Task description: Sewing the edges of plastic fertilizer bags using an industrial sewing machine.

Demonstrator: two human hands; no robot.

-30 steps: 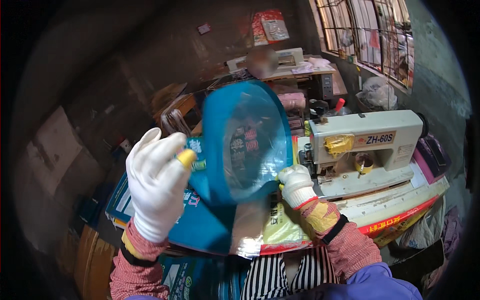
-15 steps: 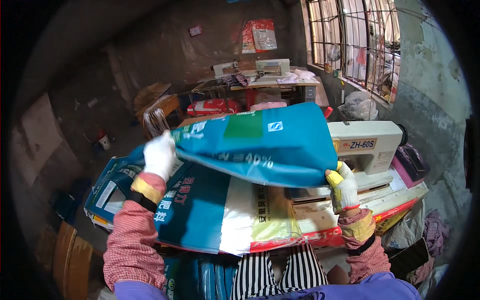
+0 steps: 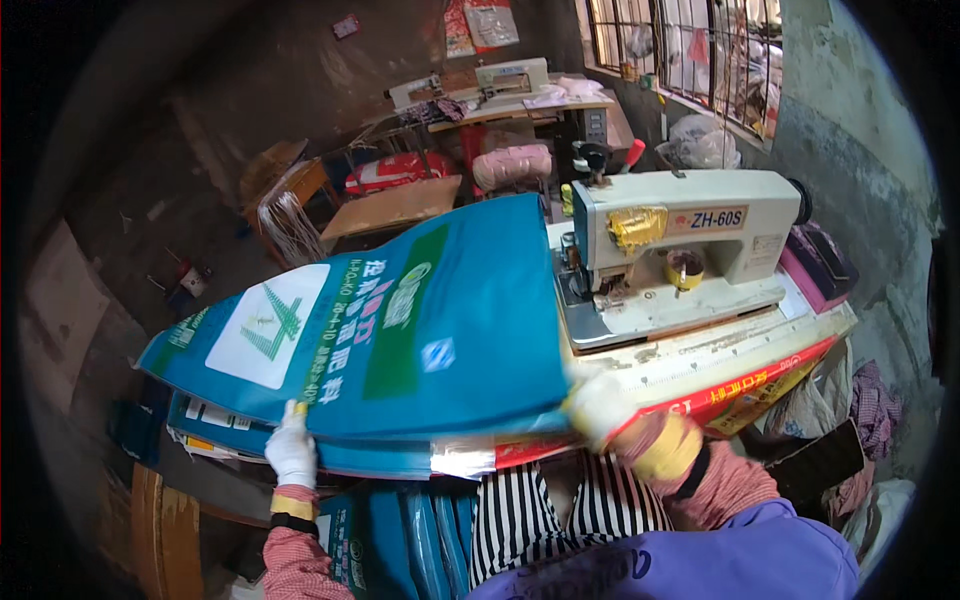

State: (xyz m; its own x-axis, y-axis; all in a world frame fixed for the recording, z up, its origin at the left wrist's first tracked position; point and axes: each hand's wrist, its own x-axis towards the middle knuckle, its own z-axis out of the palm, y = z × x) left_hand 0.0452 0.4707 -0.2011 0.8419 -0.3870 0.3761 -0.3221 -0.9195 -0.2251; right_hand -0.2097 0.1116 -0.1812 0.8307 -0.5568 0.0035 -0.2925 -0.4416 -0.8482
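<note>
A large teal sack (image 3: 470, 330) with a green band and a white panel lies spread out over the table, left of the sewing machine. My left hand (image 3: 292, 455), in a white glove, pinches its near edge towards the left. At the near right corner of the sack, my right hand (image 3: 600, 405) is gloved too and smeared by motion; its fingers are bent around the corner. The white sewing machine (image 3: 690, 230) stands just right of the sack, its needle end close to the sack's right edge. More teal sacks (image 3: 215, 425) show underneath at the left.
A dark purple box (image 3: 820, 265) sits behind the machine's right end. Folded teal sacks (image 3: 400, 540) are stacked below the table by my striped trousers. Farther back are a red bundle (image 3: 400, 172), a pink roll (image 3: 512, 167) and another sewing machine (image 3: 512, 75).
The sack has come down from being held up and now lies flatter, spread farther left. My left hand moved nearer to me; my right hand moved left and slightly down. The machine is now uncovered.
</note>
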